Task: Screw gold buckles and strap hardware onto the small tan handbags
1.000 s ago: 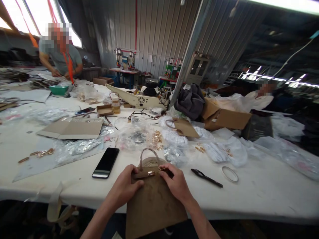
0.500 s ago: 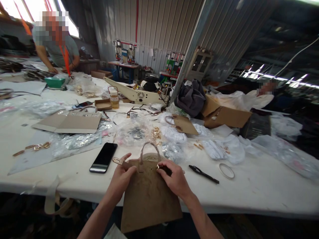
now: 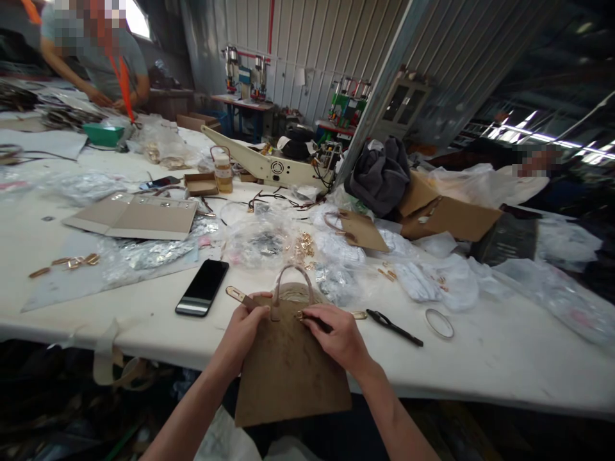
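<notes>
A brown handbag panel [image 3: 293, 378] leans at the table's front edge, its curved handle [image 3: 294, 269] standing up at the top. My left hand [image 3: 244, 334] is closed on the panel's upper left corner, thumb in front. From that hand a brown strap with a gold end plate [image 3: 235, 294] sticks out to the left. My right hand [image 3: 339, 334] pinches a small gold metal fitting [image 3: 300, 315] against the panel, near the handle's right foot. Another gold plate [image 3: 359, 315] shows beyond the right hand. The fingers partly hide the fitting.
A black phone [image 3: 202, 288] lies left of the bag, a black pen-like tool [image 3: 394, 328] and a tape roll [image 3: 439, 323] to the right. Gold fittings [image 3: 304, 245] and plastic bags lie behind. A co-worker [image 3: 103, 70] stands at the far left.
The view has tilted down slightly. My right fingers have brought the gold fitting closer against the panel, and the gold plate beyond that hand shows more. The left hand keeps its hold.
</notes>
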Demonstrator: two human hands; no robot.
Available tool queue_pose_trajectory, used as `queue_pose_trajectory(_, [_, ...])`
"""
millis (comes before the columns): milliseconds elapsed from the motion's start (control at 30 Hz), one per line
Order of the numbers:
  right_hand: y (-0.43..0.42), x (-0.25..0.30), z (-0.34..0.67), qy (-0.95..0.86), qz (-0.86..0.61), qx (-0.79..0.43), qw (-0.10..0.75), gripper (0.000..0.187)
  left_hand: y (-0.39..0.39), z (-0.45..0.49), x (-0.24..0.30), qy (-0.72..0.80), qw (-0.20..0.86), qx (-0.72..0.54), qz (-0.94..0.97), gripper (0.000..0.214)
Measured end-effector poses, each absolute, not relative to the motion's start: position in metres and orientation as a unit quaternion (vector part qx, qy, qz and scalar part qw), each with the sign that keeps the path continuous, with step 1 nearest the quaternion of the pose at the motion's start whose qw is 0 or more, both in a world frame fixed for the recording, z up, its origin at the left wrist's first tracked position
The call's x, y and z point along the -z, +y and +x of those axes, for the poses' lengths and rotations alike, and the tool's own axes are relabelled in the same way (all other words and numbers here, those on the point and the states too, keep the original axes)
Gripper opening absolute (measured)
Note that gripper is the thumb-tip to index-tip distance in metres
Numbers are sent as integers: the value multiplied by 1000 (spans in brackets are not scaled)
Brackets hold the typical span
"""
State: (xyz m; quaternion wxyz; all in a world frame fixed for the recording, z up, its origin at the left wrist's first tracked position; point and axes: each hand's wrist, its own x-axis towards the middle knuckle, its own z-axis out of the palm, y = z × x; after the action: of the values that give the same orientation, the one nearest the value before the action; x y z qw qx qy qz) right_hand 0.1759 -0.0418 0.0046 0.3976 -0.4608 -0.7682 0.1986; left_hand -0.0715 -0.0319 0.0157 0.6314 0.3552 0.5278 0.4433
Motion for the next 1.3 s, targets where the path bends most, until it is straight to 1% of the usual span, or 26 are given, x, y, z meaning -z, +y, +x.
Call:
queue_pose_trajectory(200, [-40, -10, 171, -774, -462, -188, 390, 17, -32, -70, -18, 535, 605, -439, 394, 49])
queue_pose_trajectory(433, [-36, -12, 169, -788, -454, -200, 364, 19, -35, -69, -16, 537, 579, -450, 416, 39])
queue_pose_trajectory(567, [-35, -10, 168, -797, -457, -181, 351, 19, -34, -69, -15, 535, 553, -461, 442, 35])
queue_pose_trajectory(733, [-35, -5, 162, -801, -454, -157, 358, 20, -33, -69, -16, 535, 529, -460, 471, 31])
queue_pose_trajectory(933, [-35, -3, 164, -812, -436, -167, 350, 23, -37, -69, -14, 539, 556, -461, 433, 33])
queue_pose_trajectory(1067, [-34, -8, 168, -811, -430, -194, 346, 18, -41, -67, -9, 535, 587, -473, 382, 34])
queue_pose_trajectory(1300, [-32, -17, 162, -824, -409, -198, 340, 19, -42, -65, -8, 537, 567, -484, 394, 31])
